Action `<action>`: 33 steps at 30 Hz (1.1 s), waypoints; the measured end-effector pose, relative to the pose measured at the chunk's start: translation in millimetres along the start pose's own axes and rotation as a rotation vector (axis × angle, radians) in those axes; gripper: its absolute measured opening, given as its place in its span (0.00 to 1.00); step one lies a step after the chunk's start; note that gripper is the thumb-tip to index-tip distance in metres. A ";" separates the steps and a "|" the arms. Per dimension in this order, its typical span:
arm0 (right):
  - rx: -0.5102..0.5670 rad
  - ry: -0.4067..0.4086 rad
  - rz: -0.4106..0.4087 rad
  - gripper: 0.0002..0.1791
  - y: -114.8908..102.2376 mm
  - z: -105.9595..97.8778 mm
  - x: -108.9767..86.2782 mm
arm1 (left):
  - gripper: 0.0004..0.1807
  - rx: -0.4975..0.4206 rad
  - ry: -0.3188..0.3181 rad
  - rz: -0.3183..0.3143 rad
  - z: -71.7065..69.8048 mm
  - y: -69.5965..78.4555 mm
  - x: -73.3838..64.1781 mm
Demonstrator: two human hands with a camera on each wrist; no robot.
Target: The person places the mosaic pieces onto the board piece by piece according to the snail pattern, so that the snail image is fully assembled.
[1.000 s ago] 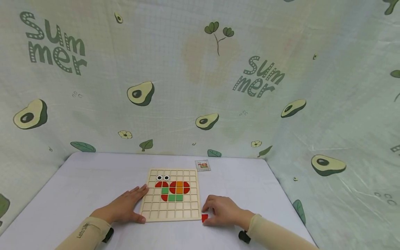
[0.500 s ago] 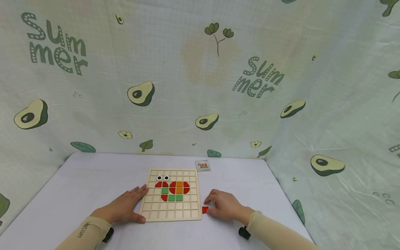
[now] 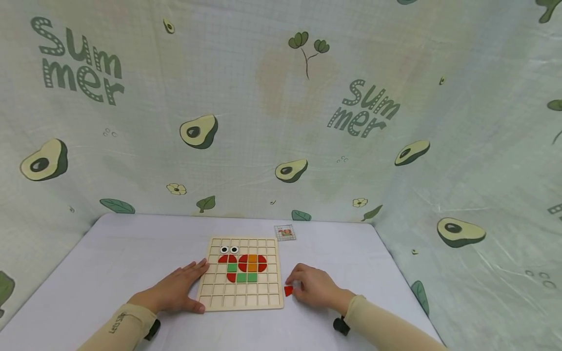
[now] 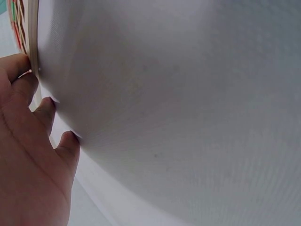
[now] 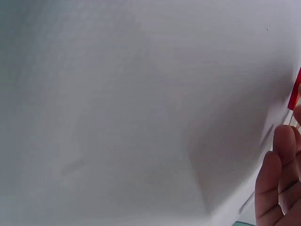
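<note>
A square wooden grid board [image 3: 241,299] lies on the table. Set in its cells are red rounded tiles [image 3: 261,267], green square tiles [image 3: 232,267], orange tiles [image 3: 252,259] and two round eye pieces [image 3: 229,249]. My left hand [image 3: 177,288] rests with fingers and thumb spread against the board's left side; in the left wrist view its fingertips meet the board edge [image 4: 33,35]. Just right of the board's lower right corner, my right hand [image 3: 317,286] pinches a small red tile [image 3: 288,291] between thumb and fingers. Only that tile's edge [image 5: 294,96] shows in the right wrist view.
A small picture card [image 3: 285,233] with a grid and coloured figure lies beyond the board's upper right corner. The white-covered table [image 3: 153,236] is backed by a patterned cloth [image 3: 246,146] hanging behind and to the sides.
My right hand has moved slightly away from me along the board's right side, and the red tile has moved and turned with it. My left hand and the board have stayed still.
</note>
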State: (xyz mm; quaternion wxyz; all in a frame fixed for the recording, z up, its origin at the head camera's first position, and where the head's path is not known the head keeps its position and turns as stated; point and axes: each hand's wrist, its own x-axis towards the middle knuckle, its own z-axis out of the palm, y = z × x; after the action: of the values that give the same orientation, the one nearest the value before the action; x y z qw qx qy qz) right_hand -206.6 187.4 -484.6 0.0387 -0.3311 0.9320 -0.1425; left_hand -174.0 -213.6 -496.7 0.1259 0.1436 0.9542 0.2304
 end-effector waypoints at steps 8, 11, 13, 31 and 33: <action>0.029 -0.005 -0.010 0.10 -2.7 4.4 1.5 | 0.65 0.005 -0.007 -0.009 -0.3 0.8 -0.8; 0.029 0.000 -0.011 0.09 -3.8 3.9 1.5 | 0.64 0.005 -0.006 -0.008 0.2 0.2 -0.2; 0.035 0.000 -0.003 0.10 -3.3 2.1 1.6 | 0.64 0.008 -0.004 -0.003 0.4 0.0 0.2; 0.047 -0.007 0.064 0.15 9.8 -0.2 9.1 | 0.64 0.018 -0.007 0.001 -1.4 0.8 -1.7; 0.037 -0.010 0.073 0.14 10.3 -1.1 9.9 | 0.64 0.021 -0.004 0.013 -1.5 0.2 -1.4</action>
State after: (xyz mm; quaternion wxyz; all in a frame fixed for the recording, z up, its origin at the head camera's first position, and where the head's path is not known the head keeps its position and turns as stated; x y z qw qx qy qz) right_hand -220.7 189.0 -486.3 0.0545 -0.2969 0.9404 -0.1565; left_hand -173.2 -214.4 -495.1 0.1248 0.1515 0.9553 0.2210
